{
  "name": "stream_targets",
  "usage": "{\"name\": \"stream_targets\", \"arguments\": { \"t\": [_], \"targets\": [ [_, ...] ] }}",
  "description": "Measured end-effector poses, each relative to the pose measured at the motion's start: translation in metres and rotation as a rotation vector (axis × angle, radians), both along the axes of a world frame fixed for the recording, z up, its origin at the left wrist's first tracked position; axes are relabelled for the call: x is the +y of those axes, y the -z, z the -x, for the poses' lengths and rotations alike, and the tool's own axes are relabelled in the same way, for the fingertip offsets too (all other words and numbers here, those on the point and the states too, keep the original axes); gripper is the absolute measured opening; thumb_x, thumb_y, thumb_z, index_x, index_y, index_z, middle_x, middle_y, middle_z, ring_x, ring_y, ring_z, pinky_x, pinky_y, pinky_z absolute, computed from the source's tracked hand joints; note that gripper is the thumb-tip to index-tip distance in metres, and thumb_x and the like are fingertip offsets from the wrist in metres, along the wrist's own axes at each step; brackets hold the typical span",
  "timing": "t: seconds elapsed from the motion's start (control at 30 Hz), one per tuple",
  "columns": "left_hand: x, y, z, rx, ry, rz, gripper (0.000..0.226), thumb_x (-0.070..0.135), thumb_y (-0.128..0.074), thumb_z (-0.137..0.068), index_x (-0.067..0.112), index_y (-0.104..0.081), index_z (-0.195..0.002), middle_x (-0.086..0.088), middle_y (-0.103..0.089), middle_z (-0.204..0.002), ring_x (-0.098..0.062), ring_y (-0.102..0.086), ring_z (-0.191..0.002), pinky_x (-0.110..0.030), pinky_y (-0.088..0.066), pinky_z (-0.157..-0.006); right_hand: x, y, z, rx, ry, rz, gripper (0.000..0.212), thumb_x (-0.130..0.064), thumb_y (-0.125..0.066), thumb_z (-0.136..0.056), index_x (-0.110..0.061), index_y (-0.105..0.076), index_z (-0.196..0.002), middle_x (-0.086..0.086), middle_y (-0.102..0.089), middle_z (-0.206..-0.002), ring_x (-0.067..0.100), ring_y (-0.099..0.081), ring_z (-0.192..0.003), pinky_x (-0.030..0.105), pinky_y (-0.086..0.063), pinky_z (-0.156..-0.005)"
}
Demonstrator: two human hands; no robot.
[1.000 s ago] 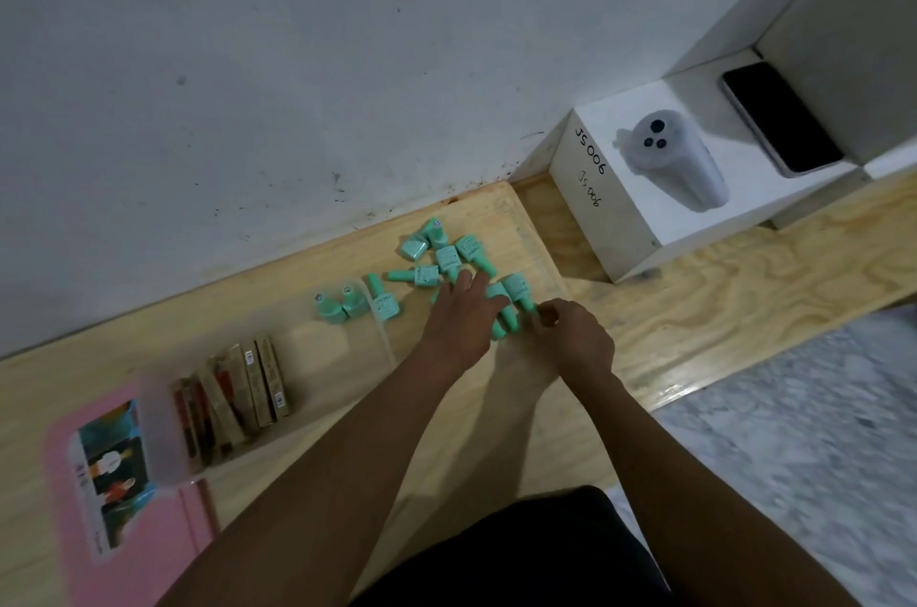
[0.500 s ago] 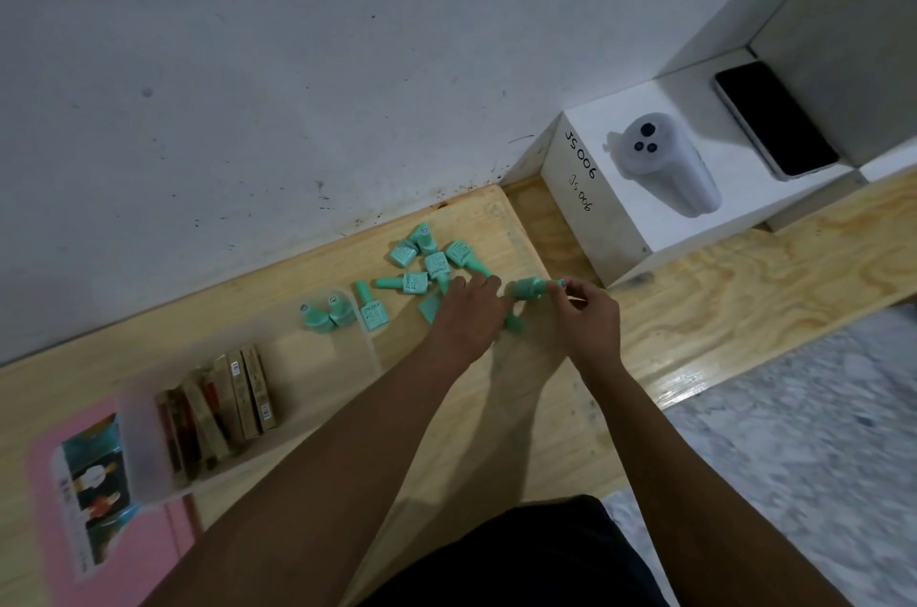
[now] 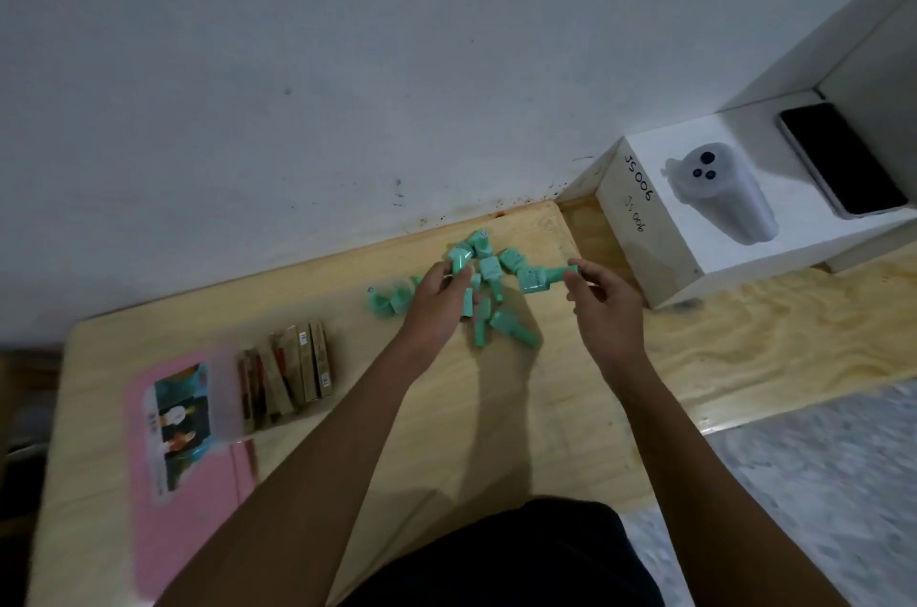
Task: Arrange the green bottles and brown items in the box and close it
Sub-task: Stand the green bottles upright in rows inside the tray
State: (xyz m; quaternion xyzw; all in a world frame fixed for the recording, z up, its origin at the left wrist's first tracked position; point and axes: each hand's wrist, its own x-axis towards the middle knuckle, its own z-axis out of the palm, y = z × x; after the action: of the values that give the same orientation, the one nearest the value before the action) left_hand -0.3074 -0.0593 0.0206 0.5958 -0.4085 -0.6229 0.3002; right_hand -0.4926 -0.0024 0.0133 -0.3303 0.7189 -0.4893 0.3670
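Matt green plastic bottles lie on a smooth, grainy plywood table beside a translucent plastic box.

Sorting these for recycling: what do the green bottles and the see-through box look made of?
Green bottles: probably matte plastic, going by their uniform mint colour without glare. Box: likely thin clear plastic, since the brown items show through its hazy wall.

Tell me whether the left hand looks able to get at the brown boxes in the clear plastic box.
Probably yes, once emptied: the left hand is shut on a green bottle. The brown boxes lie uncovered in the clear plastic box, nothing between.
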Motion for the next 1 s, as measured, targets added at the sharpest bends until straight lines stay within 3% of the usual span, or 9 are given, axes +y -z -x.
{"name": "stream_targets", "arguments": {
  "t": [0.1, 0.2, 0.33, 0.43, 0.63, 0.77, 0.9, 1.0],
  "targets": [
    [0.010, -0.006, -0.031, -0.023, -0.102, 0.060, 0.007, 0.023, -0.047, -0.099, 0.025, -0.049, -0.093, -0.002, -0.061, -0.075, -0.013, -0.058, -0.066, -0.030, -0.051, -0.062, -0.005, -0.007, -0.025, -0.002, -0.098, 0.066, 0.015, -0.018, -0.064, -0.092, -0.026, -0.068, -0.105, -0.009, -0.070, -0.095, -0.003, -0.062, -0.068, 0.028, -0.054, -0.073],
    [0.020, -0.009, -0.063, -0.110, -0.117, 0.118, 0.006, 0.022, -0.048, -0.099, 0.019, -0.049, -0.093, -0.001, -0.062, -0.077, -0.014, -0.057, -0.069, -0.028, -0.048, -0.066, -0.007, -0.013, -0.052, 0.019, -0.175, 0.097, 0.018, -0.017, -0.064, -0.092, -0.020, -0.069, -0.109, -0.005, -0.071, -0.095, 0.003, -0.064, -0.072, 0.020, -0.053, -0.070],
    [0.027, -0.015, -0.099, -0.259, -0.155, 0.181, 0.019, 0.025, -0.056, -0.094, 0.007, -0.061, -0.100, 0.001, -0.061, -0.087, -0.004, -0.054, -0.070, -0.005, -0.041, -0.053, -0.013, -0.017, -0.085, 0.123, -0.358, 0.092, 0.022, -0.020, -0.064, -0.093, -0.017, -0.069, -0.114, -0.004, -0.070, -0.104, 0.001, -0.065, -0.083, 0.014, -0.053, -0.070],
    [0.028, -0.016, -0.118, -0.390, -0.153, 0.244, 0.020, 0.025, -0.059, -0.092, 0.007, -0.066, -0.100, 0.001, -0.057, -0.087, -0.007, -0.053, -0.072, -0.002, -0.039, -0.052, -0.022, -0.014, -0.107, 0.246, -0.466, 0.105, 0.025, -0.019, -0.065, -0.092, -0.014, -0.068, -0.116, -0.005, -0.068, -0.104, -0.002, -0.062, -0.081, 0.004, -0.047, -0.070],
    [0.028, -0.002, -0.135, -0.534, -0.154, 0.303, 0.026, 0.027, -0.061, -0.090, 0.009, -0.069, -0.107, -0.008, -0.050, -0.097, -0.017, -0.052, -0.076, -0.027, -0.045, -0.074, -0.039, -0.002, -0.137, 0.476, -0.621, 0.047, 0.024, -0.024, -0.066, -0.090, -0.019, -0.069, -0.113, -0.005, -0.070, -0.107, 0.010, -0.064, -0.079, 0.030, -0.053, -0.078],
    [0.030, 0.008, -0.135, -0.567, -0.133, 0.289, 0.027, 0.027, -0.059, -0.092, 0.009, -0.068, -0.109, -0.008, -0.053, -0.098, -0.017, -0.054, -0.080, -0.027, -0.044, -0.078, -0.047, 0.000, -0.146, 0.728, -0.764, -0.030, 0.025, -0.032, -0.058, -0.092, -0.027, -0.066, -0.115, -0.009, -0.068, -0.111, 0.011, -0.064, -0.088, 0.031, -0.050, -0.075],
    [0.030, 0.019, -0.135, -0.547, -0.091, 0.270, 0.029, 0.026, -0.057, -0.093, 0.011, -0.065, -0.116, -0.007, -0.057, -0.099, -0.018, -0.056, -0.083, -0.023, -0.037, -0.075, -0.056, 0.001, -0.151, 1.015, -0.895, -0.002, 0.027, -0.030, -0.052, -0.095, -0.024, -0.066, -0.117, -0.004, -0.067, -0.118, 0.020, -0.060, -0.106, 0.034, -0.044, -0.085],
    [0.028, 0.026, -0.133, -0.503, -0.093, 0.270, 0.022, 0.020, -0.058, -0.093, 0.010, -0.068, -0.110, -0.008, -0.059, -0.094, -0.018, -0.056, -0.080, -0.022, -0.037, -0.072, -0.062, 0.005, -0.154, 1.139, -0.917, 0.053, 0.023, -0.027, -0.054, -0.094, -0.022, -0.068, -0.112, -0.002, -0.069, -0.113, 0.024, -0.058, -0.108, 0.037, -0.038, -0.089]
  ]
}}
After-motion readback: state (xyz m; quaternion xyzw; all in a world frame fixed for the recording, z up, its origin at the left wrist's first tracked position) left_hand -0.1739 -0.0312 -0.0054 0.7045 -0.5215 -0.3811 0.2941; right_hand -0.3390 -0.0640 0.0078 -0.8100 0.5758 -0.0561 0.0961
